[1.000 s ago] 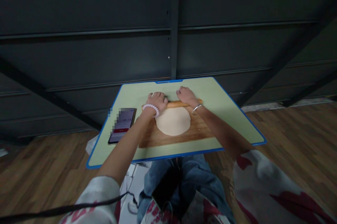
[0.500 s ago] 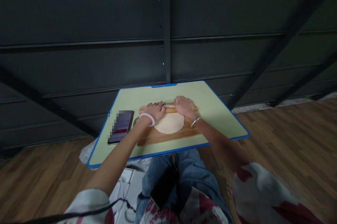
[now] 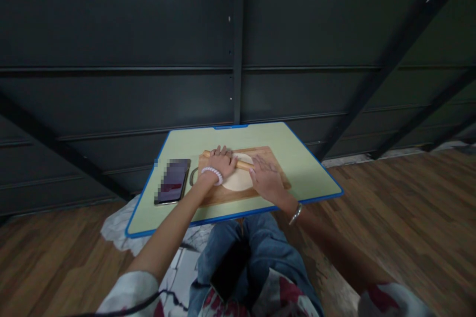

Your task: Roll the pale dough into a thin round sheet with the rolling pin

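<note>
A wooden rolling pin (image 3: 243,164) lies slantwise across a thin, round sheet of pale dough (image 3: 237,183), its left end farther from me. Beneath the dough is a wooden cutting board (image 3: 219,199). My left hand (image 3: 222,162) rests palm down over the left part of the pin, fingers stretched past it. My right hand (image 3: 267,180) lies flat on the pin's right part, fingers spread, covering that end and the dough's right edge.
The board sits on a pale green tabletop (image 3: 305,178) with a blue rim. To the left are a phone (image 3: 174,180) and the board's metal ring handle (image 3: 193,176). Another dark phone (image 3: 231,265) is at my lap. A dark panelled wall (image 3: 167,98) stands behind.
The rolling pin has turned from level to slanted, its right end coming nearer to me. My right hand has moved toward me with it; my left hand has shifted only slightly.
</note>
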The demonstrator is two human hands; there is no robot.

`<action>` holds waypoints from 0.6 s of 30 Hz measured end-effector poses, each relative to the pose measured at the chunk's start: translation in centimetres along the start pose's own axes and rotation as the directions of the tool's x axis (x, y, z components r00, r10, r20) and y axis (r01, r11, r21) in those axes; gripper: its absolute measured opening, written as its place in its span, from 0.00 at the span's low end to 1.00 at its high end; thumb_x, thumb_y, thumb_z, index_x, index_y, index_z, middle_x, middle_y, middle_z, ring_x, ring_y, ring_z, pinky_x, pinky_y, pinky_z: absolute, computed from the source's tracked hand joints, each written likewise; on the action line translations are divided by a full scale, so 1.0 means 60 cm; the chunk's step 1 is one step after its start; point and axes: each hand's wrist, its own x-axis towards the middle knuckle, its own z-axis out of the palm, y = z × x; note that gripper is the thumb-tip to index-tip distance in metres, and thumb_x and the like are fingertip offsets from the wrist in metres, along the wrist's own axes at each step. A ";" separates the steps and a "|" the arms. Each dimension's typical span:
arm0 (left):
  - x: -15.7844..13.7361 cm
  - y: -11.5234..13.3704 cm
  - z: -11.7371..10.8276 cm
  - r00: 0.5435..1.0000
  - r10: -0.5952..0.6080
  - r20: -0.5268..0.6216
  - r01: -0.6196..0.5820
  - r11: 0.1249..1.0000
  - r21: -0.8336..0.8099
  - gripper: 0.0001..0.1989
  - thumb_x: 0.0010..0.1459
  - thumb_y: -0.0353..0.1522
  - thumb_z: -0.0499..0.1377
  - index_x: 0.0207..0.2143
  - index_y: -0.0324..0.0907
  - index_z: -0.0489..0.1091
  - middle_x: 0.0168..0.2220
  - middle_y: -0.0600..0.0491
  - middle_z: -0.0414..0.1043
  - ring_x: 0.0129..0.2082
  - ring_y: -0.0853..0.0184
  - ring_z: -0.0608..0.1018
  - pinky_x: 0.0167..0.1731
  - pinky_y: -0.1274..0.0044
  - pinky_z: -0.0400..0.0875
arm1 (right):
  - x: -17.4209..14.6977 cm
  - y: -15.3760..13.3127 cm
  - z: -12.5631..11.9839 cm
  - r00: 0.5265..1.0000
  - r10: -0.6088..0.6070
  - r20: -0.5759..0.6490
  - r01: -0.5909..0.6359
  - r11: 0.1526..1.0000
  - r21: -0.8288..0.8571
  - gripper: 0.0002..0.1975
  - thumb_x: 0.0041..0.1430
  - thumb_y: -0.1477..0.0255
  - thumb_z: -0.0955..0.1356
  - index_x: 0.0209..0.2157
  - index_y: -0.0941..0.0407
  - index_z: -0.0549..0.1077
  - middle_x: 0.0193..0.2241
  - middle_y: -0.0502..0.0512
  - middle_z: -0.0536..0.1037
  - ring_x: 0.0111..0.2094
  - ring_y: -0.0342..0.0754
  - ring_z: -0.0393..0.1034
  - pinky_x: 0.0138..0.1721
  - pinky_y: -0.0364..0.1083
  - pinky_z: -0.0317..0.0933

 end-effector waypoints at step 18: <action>0.053 0.007 0.005 1.000 0.003 0.010 -0.003 1.000 -0.021 0.21 0.65 0.39 0.40 0.43 0.42 0.70 0.46 0.47 0.73 0.49 0.59 0.72 0.51 0.63 0.59 | 0.116 0.078 0.041 0.995 0.090 -0.031 -0.090 0.996 0.003 0.23 0.69 0.67 0.50 0.51 0.62 0.67 0.52 0.65 0.72 0.56 0.54 0.62 0.59 0.57 0.44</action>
